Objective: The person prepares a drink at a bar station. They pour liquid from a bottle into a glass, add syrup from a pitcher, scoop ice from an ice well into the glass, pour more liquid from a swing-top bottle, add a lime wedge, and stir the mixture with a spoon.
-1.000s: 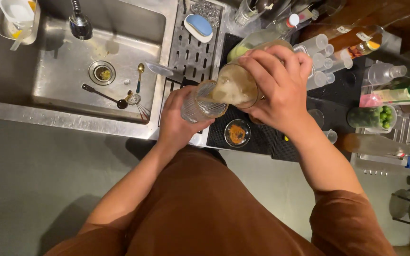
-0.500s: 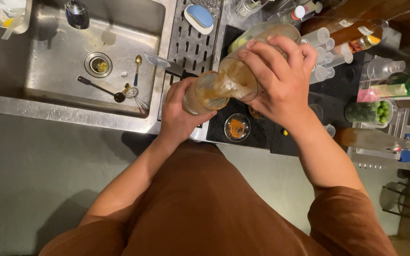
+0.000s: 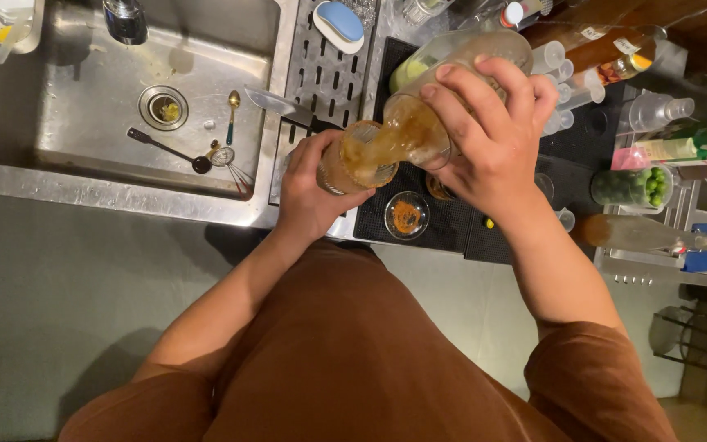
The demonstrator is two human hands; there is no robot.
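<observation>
My right hand (image 3: 493, 139) grips a clear mixing cup (image 3: 427, 115) tilted down to the left, and brown liquid runs from its mouth. My left hand (image 3: 308, 192) holds a short glass (image 3: 358, 160) under that mouth, and the glass is partly full of the same brown liquid. Both are held above a black bar mat (image 3: 443, 225). A small glass dish (image 3: 407, 215) with orange powder sits on the mat just below the glass.
A steel sink (image 3: 83, 98) on the left holds spoons and a strainer. A knife (image 3: 280, 105) and a blue sponge (image 3: 339, 23) lie on the slotted drainboard. Bottles, plastic tubes and a cup of green limes (image 3: 632, 187) crowd the right side.
The mixing cup has tipped further over the glass and the brown liquid now flows into it. The view has shifted slightly downwards and the glass has filled more.
</observation>
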